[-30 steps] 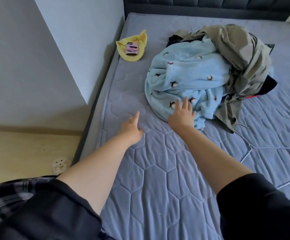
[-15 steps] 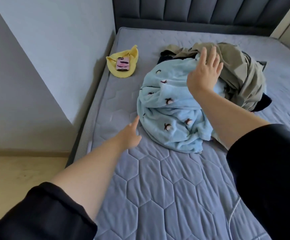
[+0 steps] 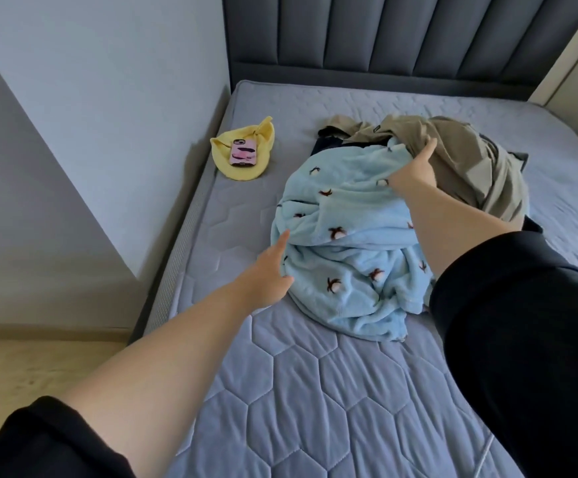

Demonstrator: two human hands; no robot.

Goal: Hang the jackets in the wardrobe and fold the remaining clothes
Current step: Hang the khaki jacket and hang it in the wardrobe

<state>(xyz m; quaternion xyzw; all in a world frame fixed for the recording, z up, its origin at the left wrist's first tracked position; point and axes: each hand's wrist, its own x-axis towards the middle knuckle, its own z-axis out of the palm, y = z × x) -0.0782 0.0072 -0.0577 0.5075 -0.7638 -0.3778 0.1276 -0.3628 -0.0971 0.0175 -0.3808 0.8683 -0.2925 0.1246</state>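
Note:
A pile of clothes lies on the grey quilted mattress (image 3: 280, 391). On top and in front is a light blue fleece garment (image 3: 342, 243) with small dark and white motifs. Behind it and to the right lies a khaki jacket (image 3: 470, 167), with a dark garment (image 3: 327, 146) showing under both. My right hand (image 3: 413, 172) is at the fleece's top edge, thumb raised against the khaki jacket and fingers dug into the blue fabric. My left hand (image 3: 268, 270) touches the fleece's left edge with the thumb straight; its fingertips are partly hidden by the fabric.
A yellow cloth (image 3: 246, 157) with a pink phone (image 3: 243, 152) on it lies at the mattress's far left corner. A dark padded headboard (image 3: 401, 39) stands behind, a grey wall corner (image 3: 108, 132) juts in on the left, and wooden floor (image 3: 22, 374) lies below it.
My right hand dropped from flat on top of the pile into the fleece's upper edge. My left hand moved forward from the bare mattress to the fleece's left edge. The view moved closer.

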